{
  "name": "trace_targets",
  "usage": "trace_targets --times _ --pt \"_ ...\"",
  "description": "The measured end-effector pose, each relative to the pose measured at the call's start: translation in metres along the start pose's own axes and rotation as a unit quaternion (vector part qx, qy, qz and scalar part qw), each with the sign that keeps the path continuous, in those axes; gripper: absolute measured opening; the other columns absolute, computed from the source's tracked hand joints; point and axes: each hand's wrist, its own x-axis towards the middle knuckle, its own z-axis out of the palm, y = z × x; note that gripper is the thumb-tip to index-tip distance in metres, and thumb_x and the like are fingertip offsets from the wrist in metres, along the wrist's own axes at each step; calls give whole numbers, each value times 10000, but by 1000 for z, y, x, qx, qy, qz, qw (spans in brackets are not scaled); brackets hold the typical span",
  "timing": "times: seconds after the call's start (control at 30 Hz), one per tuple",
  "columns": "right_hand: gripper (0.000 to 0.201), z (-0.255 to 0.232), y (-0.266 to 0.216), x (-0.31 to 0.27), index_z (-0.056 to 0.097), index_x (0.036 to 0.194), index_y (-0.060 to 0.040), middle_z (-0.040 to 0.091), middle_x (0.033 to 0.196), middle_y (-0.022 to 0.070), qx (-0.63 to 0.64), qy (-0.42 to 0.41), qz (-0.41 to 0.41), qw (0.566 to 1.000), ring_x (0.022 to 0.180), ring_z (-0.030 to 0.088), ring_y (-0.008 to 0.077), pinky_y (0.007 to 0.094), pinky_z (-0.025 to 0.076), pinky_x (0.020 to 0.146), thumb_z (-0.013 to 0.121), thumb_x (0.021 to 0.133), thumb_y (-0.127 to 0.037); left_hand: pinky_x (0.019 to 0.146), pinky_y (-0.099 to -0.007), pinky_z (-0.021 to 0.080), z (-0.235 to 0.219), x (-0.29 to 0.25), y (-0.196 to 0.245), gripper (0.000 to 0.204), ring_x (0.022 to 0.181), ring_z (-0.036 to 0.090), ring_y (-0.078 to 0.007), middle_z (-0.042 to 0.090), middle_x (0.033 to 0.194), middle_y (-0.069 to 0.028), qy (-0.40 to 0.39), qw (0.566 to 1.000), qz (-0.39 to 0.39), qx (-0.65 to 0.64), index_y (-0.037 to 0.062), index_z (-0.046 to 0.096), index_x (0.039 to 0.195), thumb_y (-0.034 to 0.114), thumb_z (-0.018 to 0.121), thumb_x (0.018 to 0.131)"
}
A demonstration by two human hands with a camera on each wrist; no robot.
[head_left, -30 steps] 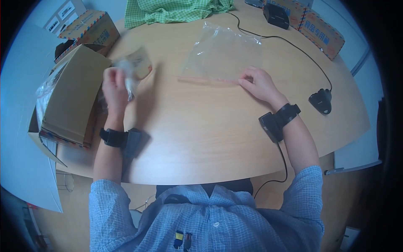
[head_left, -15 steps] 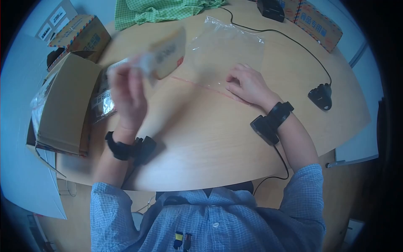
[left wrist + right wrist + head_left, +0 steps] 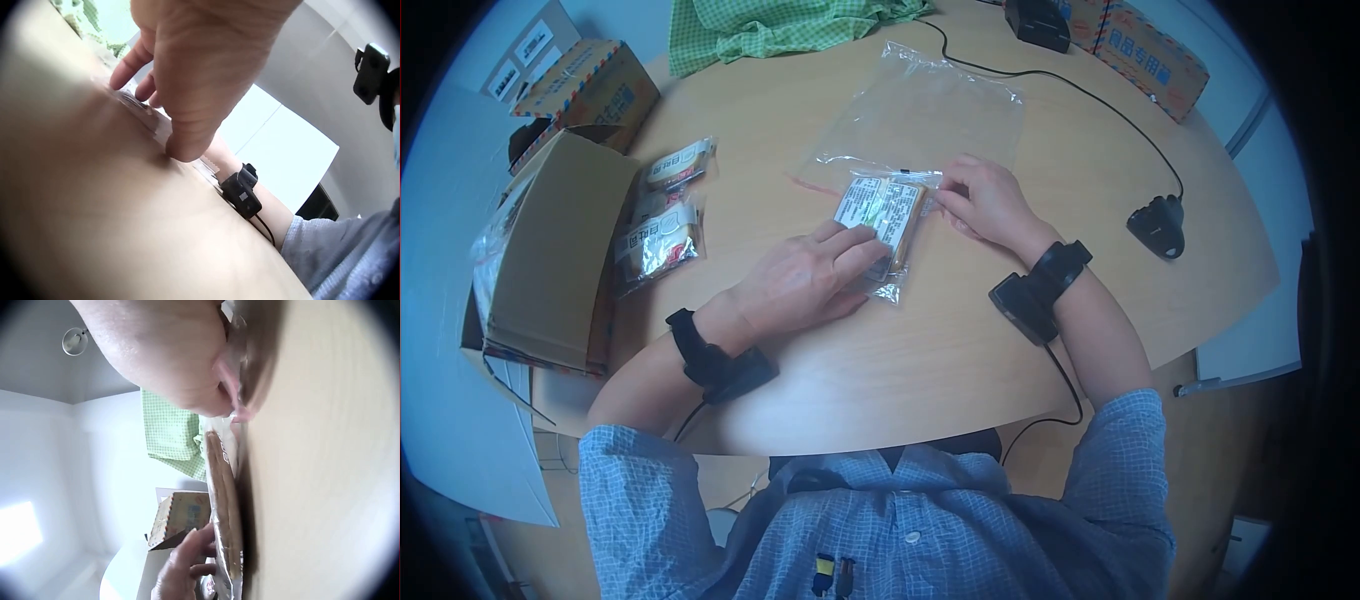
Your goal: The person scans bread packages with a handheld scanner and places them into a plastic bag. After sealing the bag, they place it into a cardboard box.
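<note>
Bagging step: left hand (image 3: 805,277) flat-fingered, pressing snack packet (image 3: 882,214) toward zip bag (image 3: 920,115) mouth; right hand (image 3: 988,203) pinching bag's lip. Next likely: lift lip wider, slide packet in.

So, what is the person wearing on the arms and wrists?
Both arms have light blue checked shirt sleeves, rolled up near the elbows. The left hand and the right hand are bare. Each wrist carries a black strap with a small black camera box, and a thin black cable runs from each box.
</note>
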Motion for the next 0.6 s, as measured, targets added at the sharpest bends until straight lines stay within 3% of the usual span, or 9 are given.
trace_targets --times 0.03,0.1,0.2,0.33,0.4,0.43,0.5,0.53,0.6 --pt "131 2 4 0 624 728 -42 595 761 94 -1 0 0 1000 736 585 266 365 463 664 615 717 -172 732 -353 487 -1 0 1 292 892 551 -272 552 986 -111 1 1000 0 0 25 489 1016 92 578 746" --pt "122 4 10 2 618 766 5 593 764 78 89 -9 49 995 630 570 172 288 451 593 605 768 -116 817 -347 475 -2 1 2 512 1000 524 -273 543 1112 -139 -52 997 -53 7 31 481 1174 71 641 688" --pt "129 2 12 4 634 815 10 609 766 74 102 -23 107 989 632 551 111 261 447 589 595 775 -105 809 -342 481 0 0 -1 464 978 539 -267 553 1118 -128 -81 994 -32 66 22 518 1140 51 621 689" --pt "137 -2 9 4 635 841 12 623 761 84 140 -7 192 971 649 554 99 255 451 597 610 771 -104 802 -341 484 -4 -2 -2 402 945 552 -262 569 1112 -122 -79 994 -18 69 12 560 1083 36 609 685" --pt "126 6 15 3 634 844 2 617 789 70 160 101 121 975 656 565 108 248 452 597 601 783 -103 783 -342 492 -6 -1 -2 374 899 575 -259 598 1068 -117 -65 996 -13 61 14 579 1059 21 605 686" --pt "126 3 11 3 634 844 2 617 789 70 159 102 121 975 656 565 108 248 452 597 601 783 -103 783 -342 492 -6 -1 -3 374 899 575 -259 598 1068 -117 -64 996 -12 62 14 579 1059 21 605 686" --pt "110 -2 1 3 635 841 -16 600 827 62 97 146 14 984 671 581 150 259 461 606 593 793 -105 768 -344 497 -4 -1 -4 352 869 590 -257 615 1028 -111 36 997 -17 67 18 590 1030 13 608 679" --pt "110 -3 -2 2 635 841 -16 600 827 62 97 147 15 984 671 581 150 259 461 606 593 793 -105 768 -344 497 -3 0 -5 352 869 590 -257 615 1028 -111 35 997 -16 67 18 590 1030 13 608 679" --pt "88 -3 -7 1 636 823 -30 577 849 62 19 165 -57 984 702 583 194 279 472 616 596 788 -100 716 -336 489 -2 6 -8 355 867 586 -241 611 962 -85 117 987 -23 103 41 548 1007 89 609 660"
